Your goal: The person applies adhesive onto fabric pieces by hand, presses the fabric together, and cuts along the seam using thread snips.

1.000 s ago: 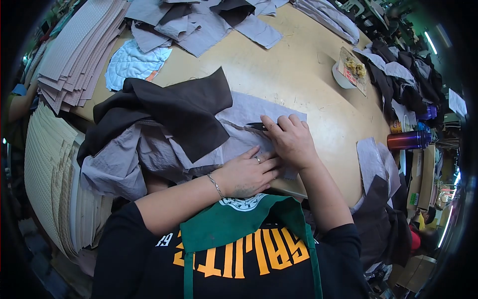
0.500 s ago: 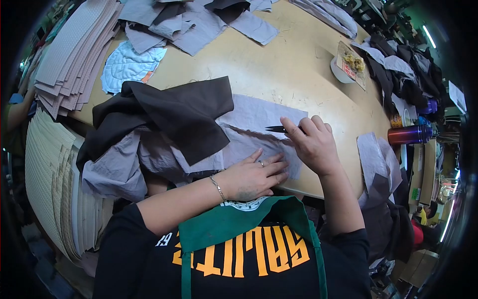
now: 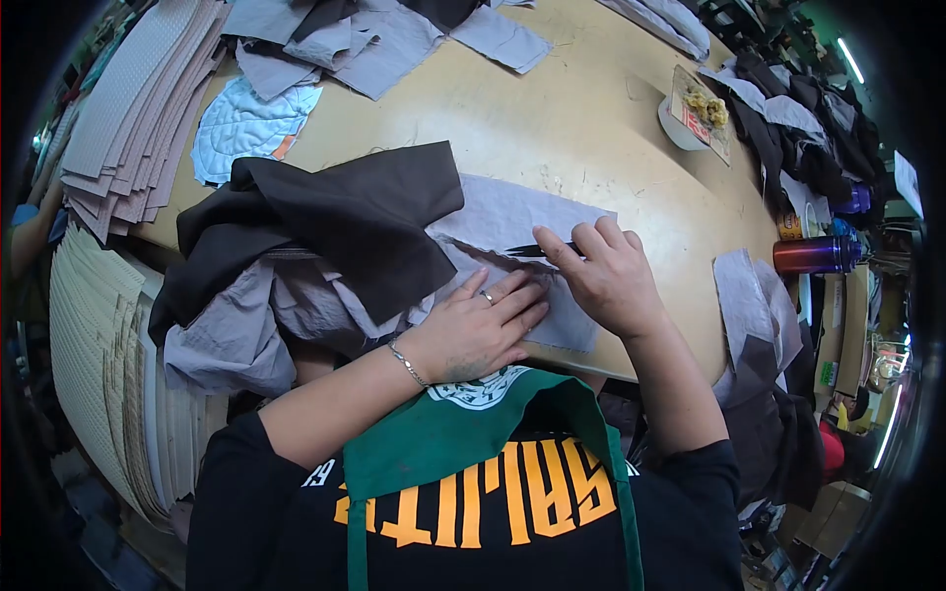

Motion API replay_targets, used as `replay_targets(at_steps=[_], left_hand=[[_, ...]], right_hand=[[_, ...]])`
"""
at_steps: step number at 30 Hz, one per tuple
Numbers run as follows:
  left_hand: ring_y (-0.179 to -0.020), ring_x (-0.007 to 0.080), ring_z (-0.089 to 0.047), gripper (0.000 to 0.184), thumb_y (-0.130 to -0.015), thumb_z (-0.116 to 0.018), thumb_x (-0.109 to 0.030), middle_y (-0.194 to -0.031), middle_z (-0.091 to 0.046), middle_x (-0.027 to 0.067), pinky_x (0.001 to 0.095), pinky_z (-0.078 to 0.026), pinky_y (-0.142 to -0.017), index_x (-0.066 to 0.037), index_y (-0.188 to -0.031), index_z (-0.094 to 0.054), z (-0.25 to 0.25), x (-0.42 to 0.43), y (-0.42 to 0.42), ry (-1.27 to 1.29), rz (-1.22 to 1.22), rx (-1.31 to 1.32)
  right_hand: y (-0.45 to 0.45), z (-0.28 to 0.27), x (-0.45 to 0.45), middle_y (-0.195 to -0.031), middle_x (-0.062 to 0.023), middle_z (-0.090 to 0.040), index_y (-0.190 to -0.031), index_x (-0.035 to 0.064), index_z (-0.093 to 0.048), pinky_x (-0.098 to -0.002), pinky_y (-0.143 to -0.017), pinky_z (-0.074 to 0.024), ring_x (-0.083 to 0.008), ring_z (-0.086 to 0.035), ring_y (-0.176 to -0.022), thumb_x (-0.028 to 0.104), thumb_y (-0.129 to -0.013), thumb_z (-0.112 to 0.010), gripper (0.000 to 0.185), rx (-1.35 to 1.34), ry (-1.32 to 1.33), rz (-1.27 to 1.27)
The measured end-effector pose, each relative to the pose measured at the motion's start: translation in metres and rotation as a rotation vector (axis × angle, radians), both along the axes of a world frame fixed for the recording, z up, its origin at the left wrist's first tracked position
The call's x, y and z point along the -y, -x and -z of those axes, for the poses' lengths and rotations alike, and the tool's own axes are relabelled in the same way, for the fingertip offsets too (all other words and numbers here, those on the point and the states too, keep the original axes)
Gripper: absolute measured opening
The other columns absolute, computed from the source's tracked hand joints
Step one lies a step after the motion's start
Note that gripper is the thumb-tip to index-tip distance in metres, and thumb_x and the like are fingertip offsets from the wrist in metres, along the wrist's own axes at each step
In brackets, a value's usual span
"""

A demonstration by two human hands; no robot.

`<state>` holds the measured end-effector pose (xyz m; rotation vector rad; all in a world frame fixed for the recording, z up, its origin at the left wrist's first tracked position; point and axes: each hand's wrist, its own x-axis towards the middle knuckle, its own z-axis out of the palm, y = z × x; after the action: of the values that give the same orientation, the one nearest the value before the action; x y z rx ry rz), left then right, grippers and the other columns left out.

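Note:
My left hand (image 3: pixel 480 325), with a ring and a bracelet, lies flat with fingers spread on a light grey cloth piece (image 3: pixel 564 317). Small black thread snips (image 3: pixel 529 251) are gripped in my right hand (image 3: pixel 613 276), their pointed blades aimed left at the frayed seam edge of the cloth. Beyond that edge the grey fabric (image 3: pixel 532 209) stretches over the table. A dark brown cloth (image 3: pixel 365 212) is folded over its left part, with more grey fabric (image 3: pixel 232 330) bunched below it.
Stacked quilted sheets (image 3: pixel 138 108) stand at the left, beside a light blue quilted pad (image 3: pixel 251 128). Grey cloth scraps (image 3: pixel 394 49) lie at the table's (image 3: pixel 552 118) far side. A bowl (image 3: pixel 680 128) with a food-topped card and a purple bottle (image 3: pixel 813 255) are at the right.
My right hand has moved slightly left with the snips, along the seam edge. My left hand has also slid left and a little away from me on the cloth.

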<state>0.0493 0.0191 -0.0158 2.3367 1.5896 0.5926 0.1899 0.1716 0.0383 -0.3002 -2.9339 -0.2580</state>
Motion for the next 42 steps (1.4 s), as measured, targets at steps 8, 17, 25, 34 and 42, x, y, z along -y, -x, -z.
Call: replay_targets(at_steps=[8,17,25,34,42], left_hand=[[-0.130,0.0277,-0.036,0.053,-0.086,-0.056,-0.038,-0.135,-0.043,0.0113,0.0529,-0.032,-0.100,-0.006,-0.128,-0.050,-0.001,0.000,0.001,0.002,0.001,0.002],[-0.133,0.0272,-0.033,0.052,-0.086,-0.056,-0.038,-0.135,-0.043,0.0117,0.0543,-0.030,-0.101,-0.007,-0.127,-0.051,-0.001,-0.001,0.000,0.002,0.006,-0.003],[-0.133,0.0288,-0.033,0.048,-0.087,-0.054,-0.038,-0.134,-0.044,0.0120,0.0550,-0.029,-0.102,-0.009,-0.125,-0.053,0.000,0.000,0.000,0.035,0.016,-0.030],[-0.133,0.0286,-0.032,0.051,-0.088,-0.053,-0.038,-0.135,-0.042,0.0114,0.0555,-0.030,-0.101,-0.009,-0.129,-0.049,0.000,-0.001,-0.001,0.052,0.037,-0.047],[-0.135,0.0286,-0.028,0.057,-0.088,-0.053,-0.038,-0.141,-0.035,0.0122,0.0566,-0.028,-0.103,-0.006,-0.133,-0.043,-0.003,-0.004,-0.008,0.119,0.069,0.007]], right_hand=[[-0.004,-0.002,0.003,-0.080,-0.0002,-0.048,-0.116,0.0173,-0.057,-0.0312,-0.058,-0.0379,-0.0176,-0.049,-0.075,0.018,-0.073,-0.057,0.043,0.009,0.006,0.011],[0.007,0.009,0.006,-0.080,-0.0011,-0.048,-0.116,0.0158,-0.057,-0.0319,-0.058,-0.0386,-0.0187,-0.050,-0.076,0.019,-0.071,-0.058,0.045,-0.018,0.039,0.011],[0.026,0.032,0.011,-0.078,-0.0018,-0.050,-0.114,0.0156,-0.059,-0.0335,-0.058,-0.0439,-0.0197,-0.053,-0.074,0.020,-0.073,-0.061,0.041,-0.131,0.131,0.029],[0.023,0.038,0.008,-0.077,-0.0030,-0.051,-0.113,0.0155,-0.059,-0.0350,-0.058,-0.0438,-0.0208,-0.054,-0.071,0.018,-0.076,-0.064,0.037,-0.283,0.282,0.060],[0.004,0.004,0.006,-0.076,-0.0016,-0.048,-0.114,0.0168,-0.058,-0.0325,-0.057,-0.0400,-0.0192,-0.052,-0.073,0.018,-0.070,-0.064,0.044,-0.131,0.134,0.061]])
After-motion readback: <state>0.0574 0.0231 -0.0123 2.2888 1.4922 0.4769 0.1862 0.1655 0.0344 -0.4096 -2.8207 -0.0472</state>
